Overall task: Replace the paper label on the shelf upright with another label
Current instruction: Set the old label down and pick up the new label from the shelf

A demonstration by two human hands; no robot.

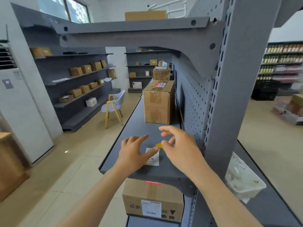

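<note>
Nearest, at about six o'clock in the view, a cardboard box with a white shipping label [152, 204] sits on the lower shelf, and at four o'clock a crumpled clear plastic bag [242, 181] lies on the shelf on the far side of the grey shelf upright [232, 95]. Just above the box, both forearms reach over the grey shelf board [131, 128]. The left hand [132, 153] is spread fairly wide, palm down, its thumb tip pressing on the upper edge of the white paper label [153, 158], which lies flat on the shelf board with dark handwriting on it that is too blurred to read. At two o'clock from that label, the right hand [178, 148] is partly closed: thumb and a finger pinch a small yellow piece [160, 145], while the remaining fingers fan loosely open above it. The yellow piece hovers just past the label's upper right corner; whether it touches the paper cannot be told. Farther along the shelf board, at twelve o'clock from the hands, a tall taped cardboard carton [158, 102] stands upright against the pegboard back panel [193, 99], with another box behind it.
</note>
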